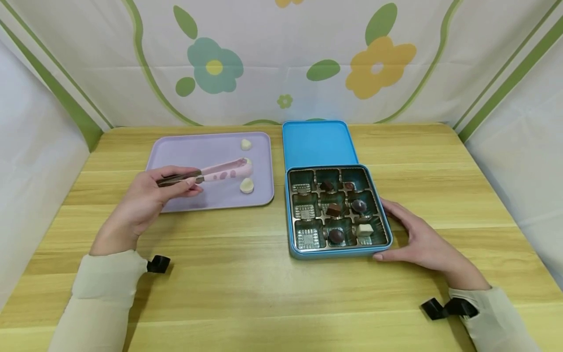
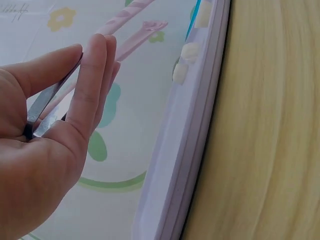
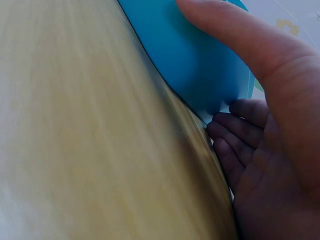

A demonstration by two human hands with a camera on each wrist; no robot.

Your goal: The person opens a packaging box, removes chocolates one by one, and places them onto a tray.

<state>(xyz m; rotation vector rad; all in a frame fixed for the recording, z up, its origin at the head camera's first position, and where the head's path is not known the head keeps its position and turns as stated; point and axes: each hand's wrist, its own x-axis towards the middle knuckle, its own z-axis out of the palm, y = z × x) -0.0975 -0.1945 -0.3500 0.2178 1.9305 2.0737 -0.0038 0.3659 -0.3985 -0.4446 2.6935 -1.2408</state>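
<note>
We note the left hand's grip (image 1: 151, 193) pinched on the dark handle of the pink tongs (image 1: 222, 174), which extend over the lilac tray (image 1: 184, 145) with their arms parted and their tips between two white pieces (image 1: 247, 186); we cannot tell whether the tips hold the pale item visible there. We see the right hand's grip (image 1: 420, 242) loosely spread, fingers touching the right wall of the blue tin (image 1: 340, 254). On the desk (image 1: 246, 288), the tin stands right of the tray, its lid (image 1: 320, 144) laid back, with chocolates (image 1: 336, 236) in its middle and right columns.
</note>
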